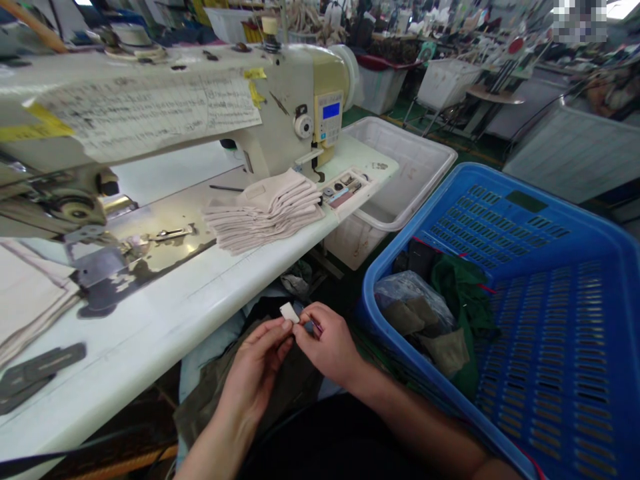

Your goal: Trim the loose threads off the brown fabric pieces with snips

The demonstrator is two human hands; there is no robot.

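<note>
White tab [289, 313] pinched between finger and thumb of my left hand [259, 355], above olive cloth [203, 408]; my right hand [331, 343] grips a thin dark object [317, 325] just beside it. A loosened pinch could lose something so small in the folds; a careless push might knock it free.

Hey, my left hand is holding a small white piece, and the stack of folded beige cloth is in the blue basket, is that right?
Not quite: the head view shows the stack of folded beige cloth on the white sewing table, not in the blue basket. Your left hand does hold the small white piece.
</note>
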